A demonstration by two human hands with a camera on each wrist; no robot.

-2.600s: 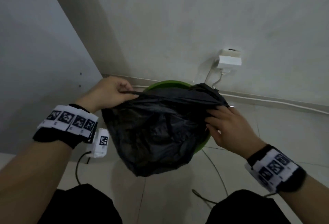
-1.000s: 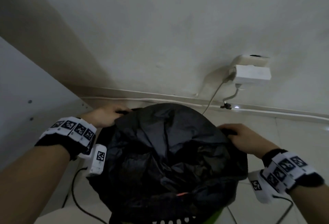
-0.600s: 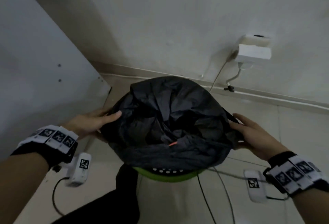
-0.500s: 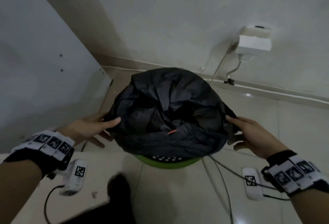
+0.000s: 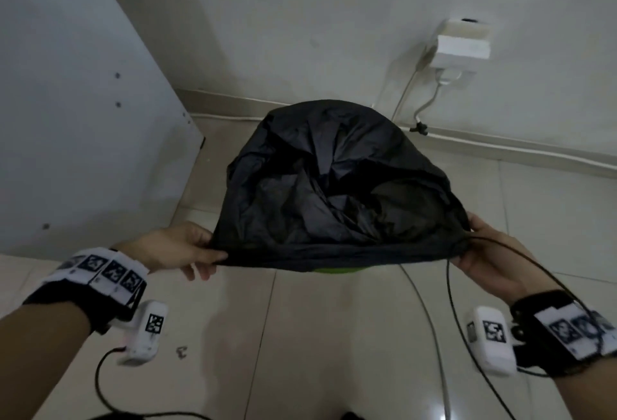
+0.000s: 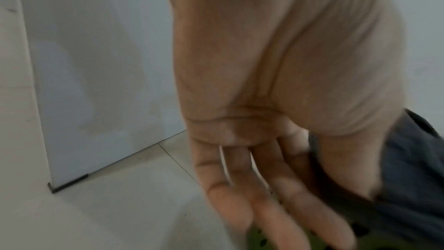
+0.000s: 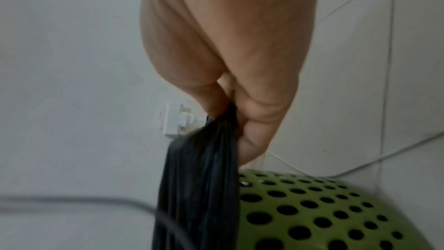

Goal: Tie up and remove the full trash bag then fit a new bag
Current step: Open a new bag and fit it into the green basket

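Observation:
A black trash bag (image 5: pixel 337 192) lies crumpled over the mouth of a green perforated bin (image 7: pixel 324 216), of which only a sliver (image 5: pixel 334 271) shows in the head view. My left hand (image 5: pixel 217 256) pinches the bag's near rim at its left corner, thumb on top, the other fingers stretched underneath. In the left wrist view the bag (image 6: pixel 408 178) runs between thumb and fingers. My right hand (image 5: pixel 465 246) grips the rim's right corner; the right wrist view shows gathered black plastic (image 7: pixel 204 168) clamped in curled fingers. The rim is pulled taut between both hands.
A white cabinet panel (image 5: pixel 66 119) stands close on the left. On the wall behind the bin is a socket with a white adapter (image 5: pixel 462 47) and cables. A black cable (image 5: pixel 447 286) loops over my right wrist. Pale tiled floor (image 5: pixel 300 336) lies in front.
Both hands lay flat against the bag's sides before. Now each holds a corner of the near rim, stretched out straight toward me. The bin sits farther from my head.

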